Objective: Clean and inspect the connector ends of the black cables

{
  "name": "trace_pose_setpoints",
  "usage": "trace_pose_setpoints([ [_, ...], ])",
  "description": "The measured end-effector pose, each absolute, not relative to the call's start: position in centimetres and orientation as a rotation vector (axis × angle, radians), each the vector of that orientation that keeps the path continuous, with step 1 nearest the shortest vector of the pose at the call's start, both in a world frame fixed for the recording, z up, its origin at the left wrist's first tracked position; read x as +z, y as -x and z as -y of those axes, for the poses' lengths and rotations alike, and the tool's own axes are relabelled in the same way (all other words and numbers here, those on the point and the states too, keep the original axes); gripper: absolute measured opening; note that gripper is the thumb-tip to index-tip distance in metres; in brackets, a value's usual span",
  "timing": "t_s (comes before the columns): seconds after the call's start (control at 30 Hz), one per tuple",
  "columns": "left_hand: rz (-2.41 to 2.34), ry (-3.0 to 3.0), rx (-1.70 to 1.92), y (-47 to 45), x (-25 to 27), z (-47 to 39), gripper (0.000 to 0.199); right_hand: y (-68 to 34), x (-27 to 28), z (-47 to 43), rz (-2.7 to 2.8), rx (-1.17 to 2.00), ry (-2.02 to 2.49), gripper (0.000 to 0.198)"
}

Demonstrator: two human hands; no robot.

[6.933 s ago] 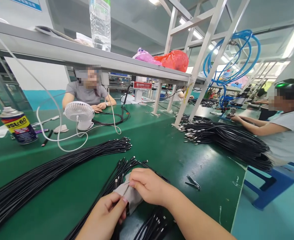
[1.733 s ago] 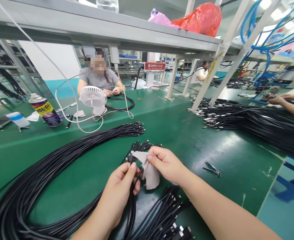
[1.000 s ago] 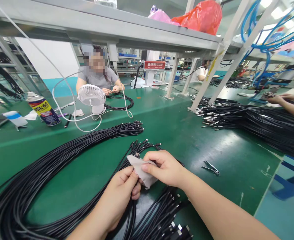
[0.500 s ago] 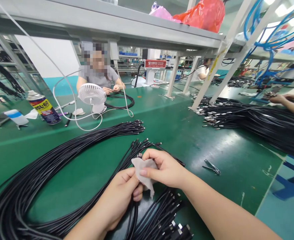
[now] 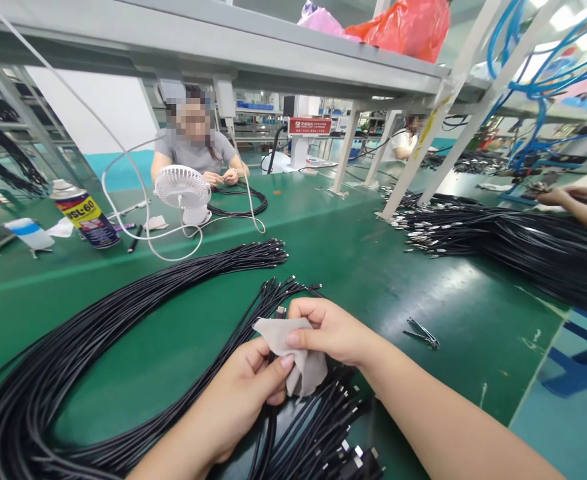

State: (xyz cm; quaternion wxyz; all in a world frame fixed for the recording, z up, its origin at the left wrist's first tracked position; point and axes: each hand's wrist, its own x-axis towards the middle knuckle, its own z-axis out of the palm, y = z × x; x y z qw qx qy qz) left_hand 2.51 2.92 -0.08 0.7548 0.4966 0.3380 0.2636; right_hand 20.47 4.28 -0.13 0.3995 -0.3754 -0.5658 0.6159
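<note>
We pinch the cloth (image 5: 309,371) in the right hand (image 5: 332,335), thumb against fingers. Our left hand (image 5: 246,381) is clamped on a cable (image 5: 281,312), thumb on the cloth, plug end projecting above it. Both items are over the table (image 5: 358,280), beside the bundle (image 5: 330,427).

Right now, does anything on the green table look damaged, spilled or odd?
No spill shows. Pale scuffs near the right edge of the table look like wear, and the white cord lies in loose, untidy loops beside the fan.
</note>
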Motion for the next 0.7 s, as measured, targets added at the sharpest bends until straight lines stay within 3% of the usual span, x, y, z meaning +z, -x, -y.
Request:
trace_pose_setpoints([
  [0.37,-0.761,-1.147,0.549,-2.8,0.2,-2.9,0.034,-20.6,-0.4,-4.7,1.4,1.48,0.965,0.049],
  [0.57,-0.77,-1.062,0.532,-2.4,0.1,-2.9,0.029,-20.0,0.3,-4.3,1.632,1.083,1.109,0.038],
  [0.7,-0.649,-0.919,0.573,-2.0,0.5,-3.0,0.024,-20.4,0.4,-4.4,1.49,0.92,1.119,0.036],
])
